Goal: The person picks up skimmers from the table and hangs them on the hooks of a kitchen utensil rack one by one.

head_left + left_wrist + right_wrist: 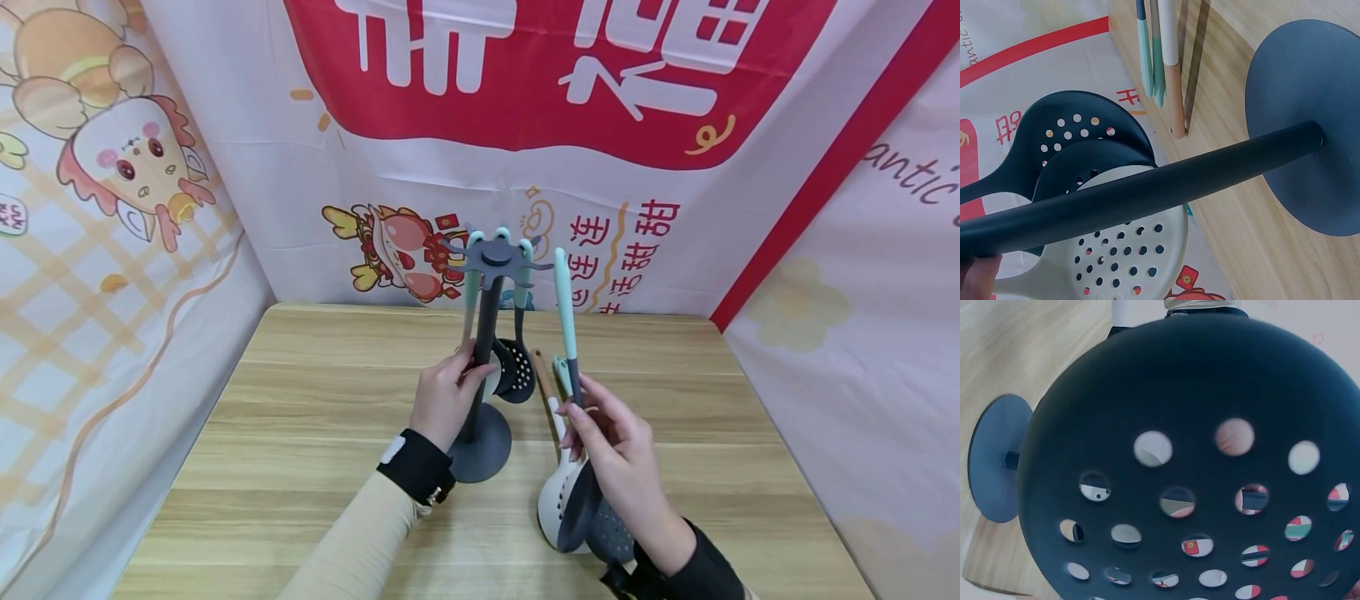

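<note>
My left hand (442, 396) grips the dark pole of a utensil stand (480, 454) with a round base and a hooked top. From its hooks hang mint-handled skimmers, among them a dark skimmer (1054, 128) and a pale one (1119, 250). Right of the stand, my right hand (618, 437) pinches the dark shaft of a mint-handled skimmer (579, 508), its handle pointing up. In the right wrist view, that skimmer's dark perforated head (1191, 375) fills most of the picture and hides much of the hand.
Under and beside the right hand lie a white utensil (555, 492) with a wood-coloured handle end and a grey perforated skimmer (611, 533). They rest on a wood-grain table (337, 467). Printed cloth (247, 167) hangs behind and at the sides.
</note>
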`<state>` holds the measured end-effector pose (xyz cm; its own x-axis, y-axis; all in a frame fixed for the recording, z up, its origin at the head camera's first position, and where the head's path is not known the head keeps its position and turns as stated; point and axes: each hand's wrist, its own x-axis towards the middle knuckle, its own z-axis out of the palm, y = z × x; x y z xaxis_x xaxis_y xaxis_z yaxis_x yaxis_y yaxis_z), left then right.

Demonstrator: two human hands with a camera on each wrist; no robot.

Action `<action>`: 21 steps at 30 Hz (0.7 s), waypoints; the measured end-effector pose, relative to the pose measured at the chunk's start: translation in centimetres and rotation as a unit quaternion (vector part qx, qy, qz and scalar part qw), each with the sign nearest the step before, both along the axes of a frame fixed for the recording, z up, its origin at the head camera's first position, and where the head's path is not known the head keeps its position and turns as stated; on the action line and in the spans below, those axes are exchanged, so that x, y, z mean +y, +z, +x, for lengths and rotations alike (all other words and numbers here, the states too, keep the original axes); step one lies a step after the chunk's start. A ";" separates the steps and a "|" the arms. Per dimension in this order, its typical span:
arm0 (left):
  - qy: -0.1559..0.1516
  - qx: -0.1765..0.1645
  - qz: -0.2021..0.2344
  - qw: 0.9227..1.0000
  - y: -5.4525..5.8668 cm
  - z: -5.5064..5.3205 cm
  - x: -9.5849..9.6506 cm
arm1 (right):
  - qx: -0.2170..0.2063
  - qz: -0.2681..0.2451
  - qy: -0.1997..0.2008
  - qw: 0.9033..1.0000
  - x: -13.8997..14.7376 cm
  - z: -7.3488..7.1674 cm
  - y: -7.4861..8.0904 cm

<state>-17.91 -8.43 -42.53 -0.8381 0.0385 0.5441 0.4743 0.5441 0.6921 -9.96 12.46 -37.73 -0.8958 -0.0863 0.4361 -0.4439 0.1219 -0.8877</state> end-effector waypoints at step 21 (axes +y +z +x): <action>-0.001 -0.006 0.001 1.000 0.0 0.1 -0.1 | -0.008 0.009 0.004 1.000 -0.3 0.0 0.1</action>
